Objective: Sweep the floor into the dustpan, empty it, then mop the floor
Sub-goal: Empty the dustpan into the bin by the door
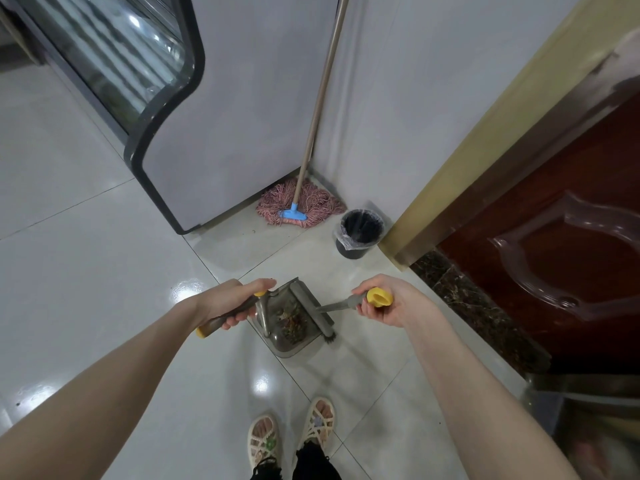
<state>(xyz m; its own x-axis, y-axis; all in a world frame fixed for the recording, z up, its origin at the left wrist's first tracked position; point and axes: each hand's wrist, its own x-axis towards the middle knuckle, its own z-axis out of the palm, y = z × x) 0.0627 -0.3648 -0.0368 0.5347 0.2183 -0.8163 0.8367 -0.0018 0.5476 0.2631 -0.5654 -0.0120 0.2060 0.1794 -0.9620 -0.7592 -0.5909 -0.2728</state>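
Note:
My left hand (231, 299) grips the grey, yellow-capped handle of a grey dustpan (287, 344) that sits low over the tiled floor. Brown litter (291, 318) lies inside the pan. My right hand (388, 301) holds the yellow-capped grey handle of a broom (325, 318), whose grey head rests along the pan's right edge. A pink string mop (301, 204) with a blue clamp and wooden pole leans in the corner ahead. A small black bin (360, 233) lined with clear plastic stands to the right of the mop.
A tall grey appliance (221, 126) with a curved glass front fills the left back. A white wall meets a yellow door frame (467, 157) and a dark red door (554, 258) on the right. My sandalled feet (294, 438) stand on glossy white tiles.

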